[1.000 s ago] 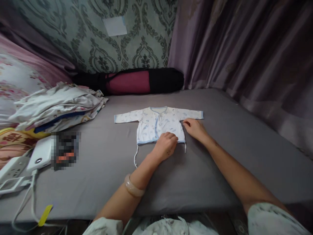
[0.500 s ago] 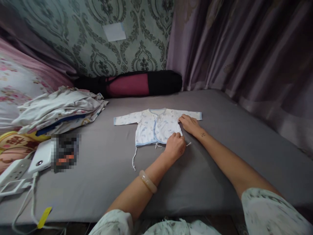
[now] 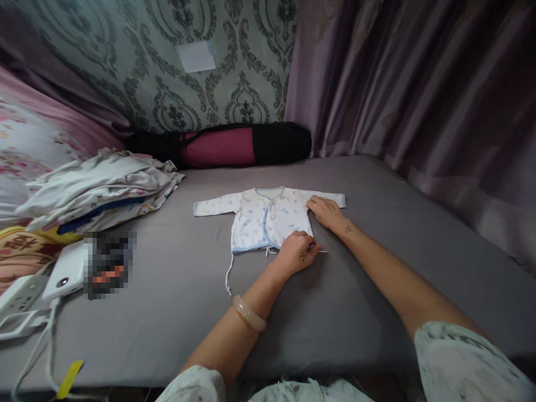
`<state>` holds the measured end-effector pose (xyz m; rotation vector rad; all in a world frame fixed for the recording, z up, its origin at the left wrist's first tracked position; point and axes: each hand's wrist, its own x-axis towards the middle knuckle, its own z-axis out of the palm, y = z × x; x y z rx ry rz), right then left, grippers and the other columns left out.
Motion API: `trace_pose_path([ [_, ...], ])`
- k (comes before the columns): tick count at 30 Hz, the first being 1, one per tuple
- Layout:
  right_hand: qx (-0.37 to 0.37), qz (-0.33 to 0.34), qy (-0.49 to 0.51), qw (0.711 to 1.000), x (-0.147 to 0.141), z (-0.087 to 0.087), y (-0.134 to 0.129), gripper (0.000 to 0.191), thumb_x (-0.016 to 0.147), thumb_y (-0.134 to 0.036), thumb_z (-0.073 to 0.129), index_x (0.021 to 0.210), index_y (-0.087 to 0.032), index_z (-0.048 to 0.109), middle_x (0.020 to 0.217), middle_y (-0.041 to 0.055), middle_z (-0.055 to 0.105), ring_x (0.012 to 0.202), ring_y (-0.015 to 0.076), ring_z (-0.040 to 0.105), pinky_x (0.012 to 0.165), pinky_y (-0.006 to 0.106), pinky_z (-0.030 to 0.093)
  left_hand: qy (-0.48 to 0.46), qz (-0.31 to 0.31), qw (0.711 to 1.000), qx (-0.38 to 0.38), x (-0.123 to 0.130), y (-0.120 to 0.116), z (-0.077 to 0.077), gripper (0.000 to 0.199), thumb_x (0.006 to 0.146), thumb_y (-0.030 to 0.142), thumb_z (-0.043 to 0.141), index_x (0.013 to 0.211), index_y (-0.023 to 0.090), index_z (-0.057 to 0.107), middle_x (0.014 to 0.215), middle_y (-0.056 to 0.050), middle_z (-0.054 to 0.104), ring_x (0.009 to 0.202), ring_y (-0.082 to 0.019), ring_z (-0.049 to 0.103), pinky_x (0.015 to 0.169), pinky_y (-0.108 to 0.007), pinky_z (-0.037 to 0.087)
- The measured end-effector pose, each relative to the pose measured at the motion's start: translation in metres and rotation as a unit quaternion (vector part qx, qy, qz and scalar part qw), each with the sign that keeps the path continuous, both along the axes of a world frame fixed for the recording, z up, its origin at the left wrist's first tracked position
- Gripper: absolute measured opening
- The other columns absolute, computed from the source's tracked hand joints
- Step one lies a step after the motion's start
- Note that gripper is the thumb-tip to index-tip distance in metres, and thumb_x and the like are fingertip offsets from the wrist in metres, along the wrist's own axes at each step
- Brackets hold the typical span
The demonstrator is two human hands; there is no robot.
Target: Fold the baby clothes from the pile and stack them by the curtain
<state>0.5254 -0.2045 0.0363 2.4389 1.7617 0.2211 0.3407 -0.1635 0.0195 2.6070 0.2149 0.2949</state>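
Observation:
A small white baby shirt (image 3: 250,220) with a blue print, blue edging and string ties lies spread flat, sleeves out to both sides. My left hand (image 3: 298,251) is closed at its lower right corner, fingers pinched by the hem. A white tie (image 3: 322,252) sticks out to the right of these fingers; their exact hold is partly hidden. With curled fingers, my right hand (image 3: 325,211) grips the shirt's right side just under the sleeve. Another tie (image 3: 228,276) hangs from the lower left corner onto the grey sheet (image 3: 176,312).
A pile of clothes (image 3: 104,184) lies at the left, near a white power bank (image 3: 65,271), a power strip (image 3: 23,296) and cables. Along the patterned wall rests a long black and red bag (image 3: 221,146). A purple curtain (image 3: 402,84) hangs at the right.
My left hand has shifted slightly down and turned, with its fingers reaching further right by the tie. My right hand stays at the shirt's side. The shirt remains flat.

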Motion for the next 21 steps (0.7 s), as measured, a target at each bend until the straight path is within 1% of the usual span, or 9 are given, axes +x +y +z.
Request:
trace_pose_path([
  [2, 0.008, -0.013, -0.004, 1.0, -0.004, 0.002, 0.002, 0.035, 0.095, -0.009, 0.031, 0.11, -0.013, 0.062, 0.113, 0.0146, 0.06, 0.103, 0.0254, 0.056, 0.086, 0.035, 0.039, -0.004, 0.021, 1.0, 0.017, -0.004, -0.001, 0.003, 0.034, 0.096, 0.038, 0.042, 0.088, 0.018, 0.069, 0.09, -0.009, 0.069, 0.09, -0.02, 0.062, 0.081, -0.03, 0.048],
  [3, 0.016, -0.022, -0.003, 1.0, -0.009, 0.002, 0.004, 0.035, 0.094, -0.01, 0.031, 0.109, -0.013, 0.063, 0.112, 0.0158, 0.061, 0.105, 0.0268, 0.055, 0.088, 0.037, 0.039, -0.01, 0.05, 0.998, 0.033, -0.006, 0.0, 0.004, 0.036, 0.097, 0.036, 0.038, 0.089, 0.018, 0.068, 0.093, -0.01, 0.069, 0.093, -0.021, 0.062, 0.085, -0.032, 0.047],
  [5, 0.048, -0.032, 0.014, 0.998, -0.021, 0.0, 0.01, 0.036, 0.092, -0.009, 0.032, 0.109, -0.011, 0.064, 0.113, 0.0179, 0.061, 0.111, 0.0286, 0.052, 0.093, 0.039, 0.039, -0.028, 0.135, 0.987, 0.08, -0.01, 0.005, 0.006, 0.035, 0.097, 0.027, 0.033, 0.1, 0.015, 0.066, 0.11, -0.013, 0.066, 0.11, -0.024, 0.058, 0.097, -0.038, 0.043],
  [7, 0.09, -0.013, 0.054, 0.994, -0.04, -0.007, 0.02, 0.042, 0.09, -0.007, 0.031, 0.12, -0.01, 0.06, 0.124, 0.0179, 0.059, 0.121, 0.0274, 0.048, 0.101, 0.039, 0.036, -0.027, 0.212, 0.969, 0.122, -0.015, 0.013, 0.004, 0.035, 0.095, 0.021, 0.035, 0.117, 0.01, 0.059, 0.133, -0.017, 0.055, 0.13, -0.028, 0.045, 0.109, -0.044, 0.033],
  [9, 0.105, 0.029, 0.11, 0.988, -0.059, -0.018, 0.032, 0.049, 0.091, -0.009, 0.028, 0.135, -0.007, 0.049, 0.14, 0.0164, 0.05, 0.133, 0.0244, 0.039, 0.109, 0.039, 0.03, 0.009, 0.252, 0.958, 0.135, -0.019, 0.02, -0.003, 0.044, 0.092, 0.022, 0.039, 0.131, 0.005, 0.05, 0.145, -0.021, 0.043, 0.14, -0.032, 0.031, 0.114, -0.048, 0.024],
  [11, 0.084, 0.031, 0.163, 0.983, -0.073, -0.029, 0.043, 0.052, 0.095, -0.02, 0.025, 0.142, -0.003, 0.039, 0.149, 0.018, 0.039, 0.14, 0.0252, 0.03, 0.113, 0.041, 0.025, 0.049, 0.268, 0.954, 0.127, -0.021, 0.023, -0.012, 0.054, 0.091, 0.026, 0.04, 0.139, 0.0, 0.041, 0.148, -0.024, 0.037, 0.142, -0.034, 0.026, 0.115, -0.049, 0.022],
  [14, 0.054, -0.039, 0.208, 0.976, -0.077, -0.037, 0.059, 0.06, 0.098, -0.036, 0.021, 0.148, -0.004, 0.03, 0.156, 0.0178, 0.026, 0.144, 0.0275, 0.021, 0.116, 0.045, 0.019, 0.068, 0.285, 0.949, 0.117, -0.021, 0.022, -0.021, 0.062, 0.092, 0.033, 0.039, 0.143, -0.003, 0.034, 0.15, -0.028, 0.032, 0.143, -0.037, 0.024, 0.114, -0.053, 0.022],
  [17, 0.039, -0.076, 0.205, 0.975, -0.065, -0.037, 0.075, 0.065, 0.098, -0.044, 0.017, 0.149, -0.004, 0.026, 0.157, 0.017, 0.021, 0.146, 0.0274, 0.014, 0.117, 0.044, 0.013, 0.069, 0.296, 0.945, 0.118, -0.02, 0.018, -0.021, 0.068, 0.093, 0.042, 0.037, 0.144, -0.003, 0.034, 0.15, -0.029, 0.031, 0.143, -0.039, 0.022, 0.113, -0.057, 0.021],
  [21, 0.046, -0.097, 0.181, 0.978, -0.045, -0.036, 0.098, 0.068, 0.098, -0.047, 0.016, 0.149, -0.002, 0.026, 0.157, 0.0179, 0.021, 0.145, 0.0287, 0.014, 0.117, 0.046, 0.01, 0.093, 0.297, 0.943, 0.117, -0.02, 0.015, -0.017, 0.069, 0.094, 0.043, 0.035, 0.144, -0.004, 0.033, 0.151, -0.029, 0.029, 0.143, -0.04, 0.021, 0.114, -0.056, 0.019],
])
